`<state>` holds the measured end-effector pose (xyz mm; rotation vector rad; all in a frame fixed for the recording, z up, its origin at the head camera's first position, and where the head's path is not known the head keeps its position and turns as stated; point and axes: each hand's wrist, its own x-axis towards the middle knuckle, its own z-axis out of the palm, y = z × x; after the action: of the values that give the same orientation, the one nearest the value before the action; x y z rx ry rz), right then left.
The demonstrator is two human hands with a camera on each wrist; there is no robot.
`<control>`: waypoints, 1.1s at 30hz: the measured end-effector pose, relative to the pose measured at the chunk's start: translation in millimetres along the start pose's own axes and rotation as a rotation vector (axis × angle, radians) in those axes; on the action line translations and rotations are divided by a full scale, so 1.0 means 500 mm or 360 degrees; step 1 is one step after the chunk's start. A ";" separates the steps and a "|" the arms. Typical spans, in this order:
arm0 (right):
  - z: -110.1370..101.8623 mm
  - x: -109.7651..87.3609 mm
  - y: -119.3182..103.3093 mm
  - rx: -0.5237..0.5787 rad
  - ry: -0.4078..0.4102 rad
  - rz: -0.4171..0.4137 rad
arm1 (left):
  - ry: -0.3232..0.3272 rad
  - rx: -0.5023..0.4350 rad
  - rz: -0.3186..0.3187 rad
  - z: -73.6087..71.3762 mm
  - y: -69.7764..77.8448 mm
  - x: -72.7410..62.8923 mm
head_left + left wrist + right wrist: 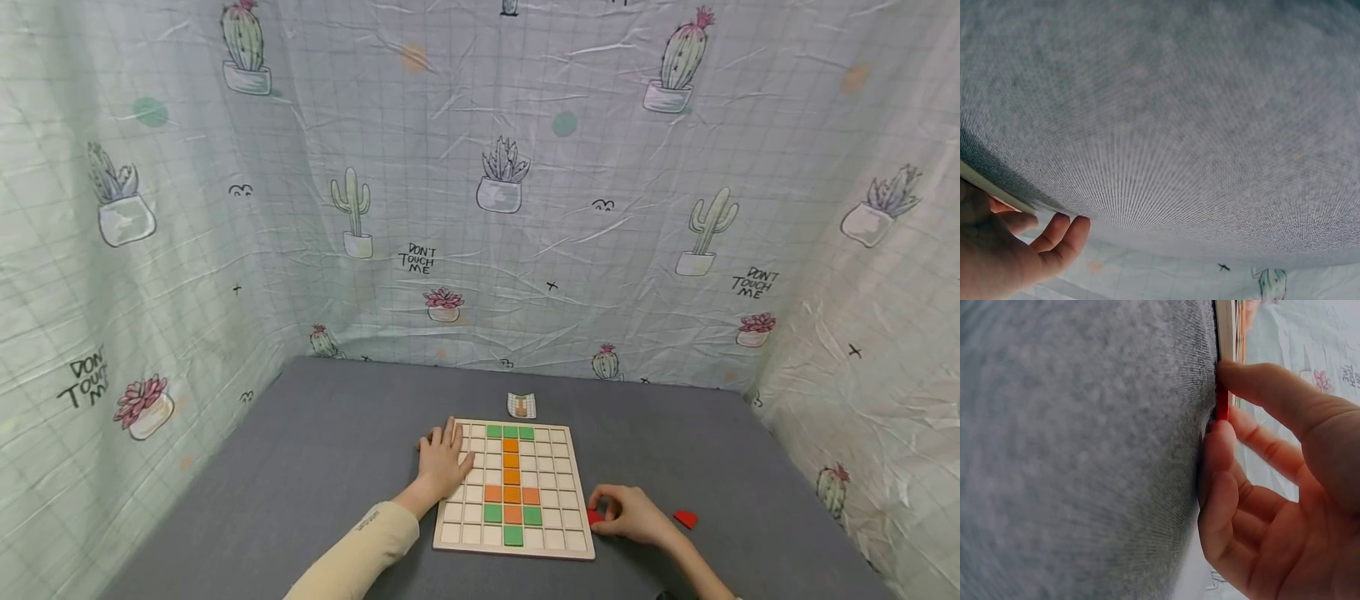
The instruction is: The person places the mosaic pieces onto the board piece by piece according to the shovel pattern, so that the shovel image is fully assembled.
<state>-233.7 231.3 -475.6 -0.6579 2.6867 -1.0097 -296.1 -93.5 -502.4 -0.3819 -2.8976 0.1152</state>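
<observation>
A square wooden grid board point(551, 554) lies on the grey table, its cells mostly pale. Green tiles point(513, 536), orange tiles point(512, 476) and salmon tiles point(492, 494) form an upright figure down its middle. My left hand point(441, 468) rests on the board's left edge with fingers spread; in the left wrist view its fingers point(1072, 240) lie beside that edge. Next to the board's lower right edge, my right hand point(630, 512) pinches a flat red piece point(595, 517) between thumb and fingers. The right wrist view shows this red piece point(1222, 405) edge-on, low at the table surface, partly covered by fingers.
Another red piece point(686, 518), with a pointed end, lies to the right of my right hand. Behind the board is a small card point(522, 406) printed with a coloured grid pattern. A cactus-print curtain point(450, 208) surrounds the table point(337, 433) at the back and sides.
</observation>
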 end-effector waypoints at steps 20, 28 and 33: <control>-0.040 -0.011 0.030 0.0230 -0.0206 -0.0026 | 0.0021 -0.0018 0.0015 -0.009 0.000 -0.004; -0.037 -0.012 0.027 0.0240 -0.0160 -0.0002 | 0.0006 -0.0005 0.0008 0.000 -0.001 -0.001; -0.036 -0.011 0.026 0.0224 -0.0137 -0.0008 | 0.0013 -0.0007 0.0004 0.002 -0.001 -0.001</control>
<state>-239.4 252.9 -470.8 -0.6651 2.5143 -1.1326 -295.8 -94.2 -503.3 -0.3861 -2.8900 0.1077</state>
